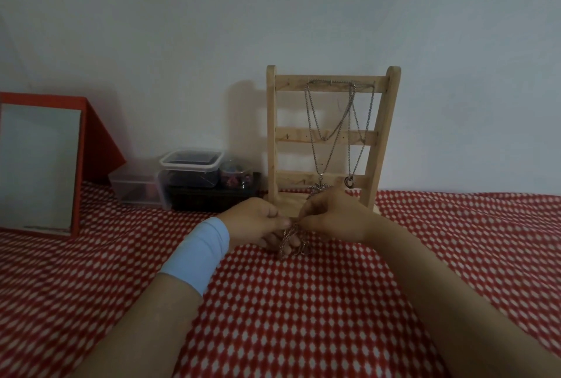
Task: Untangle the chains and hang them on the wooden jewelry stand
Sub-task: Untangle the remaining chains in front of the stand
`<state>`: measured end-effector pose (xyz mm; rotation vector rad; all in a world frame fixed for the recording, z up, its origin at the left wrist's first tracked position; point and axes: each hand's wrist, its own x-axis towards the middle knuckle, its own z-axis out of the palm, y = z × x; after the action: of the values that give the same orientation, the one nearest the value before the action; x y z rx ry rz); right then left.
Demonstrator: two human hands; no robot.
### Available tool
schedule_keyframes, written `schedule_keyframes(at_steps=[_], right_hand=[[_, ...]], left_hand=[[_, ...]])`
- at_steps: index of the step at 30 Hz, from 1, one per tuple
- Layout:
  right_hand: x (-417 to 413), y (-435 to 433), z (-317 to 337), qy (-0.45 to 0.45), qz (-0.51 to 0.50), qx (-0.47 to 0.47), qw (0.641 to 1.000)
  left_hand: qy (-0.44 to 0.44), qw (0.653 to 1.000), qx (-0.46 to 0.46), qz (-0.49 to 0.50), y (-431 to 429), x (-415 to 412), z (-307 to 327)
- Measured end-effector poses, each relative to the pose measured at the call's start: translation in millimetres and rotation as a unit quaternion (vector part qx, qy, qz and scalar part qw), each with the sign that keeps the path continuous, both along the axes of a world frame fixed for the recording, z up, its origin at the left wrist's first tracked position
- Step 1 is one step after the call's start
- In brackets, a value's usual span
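You're mid-untangle; both hands, left (258, 219) and right (332, 216), pinch the chain clump (291, 241), a fine silvery link tangle dangling onto the red dotted cloth (303, 301) just before the stand (332, 134); two chains (334, 122) already hang on its pale wooden rungs; next, I'd judge, tease loops apart gently, then hook one.

place: home room | cover: red cloth with white dots (303, 317) | left: red-framed standing mirror (39, 165) | back: stacked clear plastic storage boxes (191, 171), ladder-shaped wooden jewelry stand (291, 134) | behind: plain pale wall (273, 13)
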<state>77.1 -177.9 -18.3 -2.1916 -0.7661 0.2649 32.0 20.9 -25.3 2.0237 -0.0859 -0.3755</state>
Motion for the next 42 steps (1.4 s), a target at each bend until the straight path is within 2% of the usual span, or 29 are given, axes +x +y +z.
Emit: schedule_keyframes(at_steps=[4,11,17,21,26,29,32,35,37,40,42], right_hand=[[-6,4,2,0.0,0.004,-0.041,0.999],[-4,2,2,-0.012,0.004,0.027,1.0],[-2,0,1,-0.075,-0.002,-0.003,0.997],[-2,1,0,-0.05,-0.013,0.023,0.998],[-7,2,5,0.005,0.044,-0.02,0.999],[-5,1,6,0.0,0.062,-0.068,0.996],[-2,-4,5,0.029,0.054,0.003,0.998],[-1,-9,4,0.067,0.045,0.106,0.991],[-2,-8,3,0.121,0.06,0.139,0.981],[-3,-5,1,0.188,0.062,0.132,0.971],[-7,-3,2,0.189,0.043,0.101,0.976]], left_hand=[[-0.026,0.999,0.017,0.029,-5,2,1],[-0.003,0.999,-0.026,0.033,-6,2,0],[-0.026,0.998,-0.031,0.054,-7,5,-5],[-0.036,0.999,-0.012,0.033,1,5,-4],[0.003,0.995,-0.091,0.032,2,6,-1],[-0.013,0.998,-0.034,0.046,0,6,-5],[-0.012,0.998,-0.04,0.054,0,7,-7],[0.025,0.994,-0.092,0.061,1,2,-5],[0.041,0.987,-0.149,0.054,2,0,-5],[0.026,0.961,-0.275,0.015,1,-5,0],[0.028,0.944,-0.327,0.006,-1,-7,0]])
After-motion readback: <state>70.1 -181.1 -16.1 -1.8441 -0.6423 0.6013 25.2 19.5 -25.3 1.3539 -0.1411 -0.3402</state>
